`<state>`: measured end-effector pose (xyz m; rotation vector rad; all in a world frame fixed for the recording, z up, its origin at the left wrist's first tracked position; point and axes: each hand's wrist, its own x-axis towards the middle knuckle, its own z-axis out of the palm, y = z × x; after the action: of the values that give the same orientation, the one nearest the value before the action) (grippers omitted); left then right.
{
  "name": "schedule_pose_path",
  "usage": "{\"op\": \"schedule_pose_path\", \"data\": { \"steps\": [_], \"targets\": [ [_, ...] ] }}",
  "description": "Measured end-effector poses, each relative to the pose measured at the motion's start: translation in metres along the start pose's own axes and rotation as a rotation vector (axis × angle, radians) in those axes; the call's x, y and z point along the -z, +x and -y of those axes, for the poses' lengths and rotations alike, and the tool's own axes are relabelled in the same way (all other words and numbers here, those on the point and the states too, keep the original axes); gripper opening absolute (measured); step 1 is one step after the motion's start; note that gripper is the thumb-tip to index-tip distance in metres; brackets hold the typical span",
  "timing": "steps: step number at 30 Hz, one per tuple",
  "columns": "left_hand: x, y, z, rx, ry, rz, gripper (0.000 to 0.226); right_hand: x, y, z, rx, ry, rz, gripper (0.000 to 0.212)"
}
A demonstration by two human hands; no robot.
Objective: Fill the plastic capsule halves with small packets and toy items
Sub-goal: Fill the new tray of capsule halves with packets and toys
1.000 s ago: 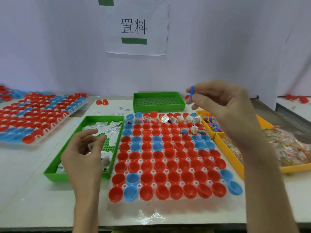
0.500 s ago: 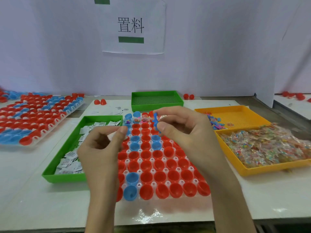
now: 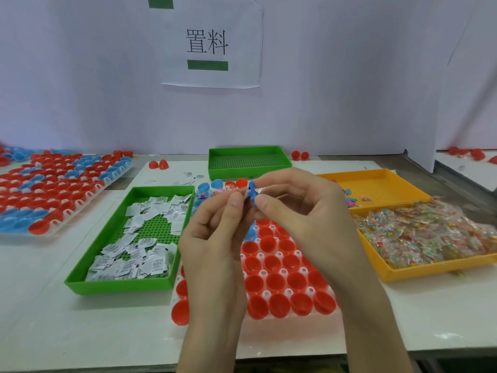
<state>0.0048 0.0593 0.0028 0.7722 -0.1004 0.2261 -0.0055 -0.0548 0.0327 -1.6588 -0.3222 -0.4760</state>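
Both hands now meet over the middle of the capsule rack [image 3: 271, 275], raised a little above it. A second ago they were well apart: right hand [image 3: 304, 211] high over the far right of the rack with the blue toy piece [image 3: 252, 193], left hand [image 3: 215, 232] low over the near green tray [image 3: 88, 281] of white paper packets [image 3: 139, 254]. Half a second ago they were closing in. Now the fingertips touch or nearly touch.

Right hand: thumb and forefinger pinched on the blue toy piece. Left hand: thumb and forefinger closed on something small and pale, probably a white packet taken from the green tray, though the fingers cover most of it and I cannot be sure. The two items sit pressed side by side between the hands.

Reading: packet and toy are being paired up before going into one cup together. Next drop likely lands in an open half below.

Rack: far rows already carry items, the near red capsule halves [image 3: 277, 281] look empty, so most of the tray is yet to fill. Far green tray [image 3: 250, 168] holds nothing visible. Yellow trays at right hold small coloured pieces [image 3: 349, 200] and clear candy packets [image 3: 425, 232]. Another rack at far left [image 3: 53, 189]
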Motion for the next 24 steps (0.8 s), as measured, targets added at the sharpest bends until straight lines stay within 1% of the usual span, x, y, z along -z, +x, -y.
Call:
{"op": "schedule_pose_path", "data": {
  "steps": [6,10,16,20,24],
  "targets": [
    [-0.0012,-0.0040,0.0049,-0.011,0.095,0.013,0.013,-0.0005,-0.0001,0.0000,0.001,-0.008,-0.056,0.017],
    [-0.0009,-0.0026,0.0059,-0.032,0.096,-0.039,0.015,0.0000,-0.0008,0.0020,0.010,-0.004,-0.060,0.018],
    [-0.0005,-0.0020,0.0044,-0.078,0.109,-0.062,0.015,-0.0034,-0.0016,-0.0007,0.013,-0.043,-0.048,0.023],
    [0.0004,-0.0010,0.0026,-0.053,0.106,-0.054,0.019,-0.0037,-0.0012,-0.0008,0.023,-0.057,-0.079,0.025],
    [0.0016,0.0008,0.0004,-0.046,0.078,-0.054,0.020,-0.0043,-0.0013,-0.0001,0.029,-0.069,-0.117,0.020]
  ]
}}
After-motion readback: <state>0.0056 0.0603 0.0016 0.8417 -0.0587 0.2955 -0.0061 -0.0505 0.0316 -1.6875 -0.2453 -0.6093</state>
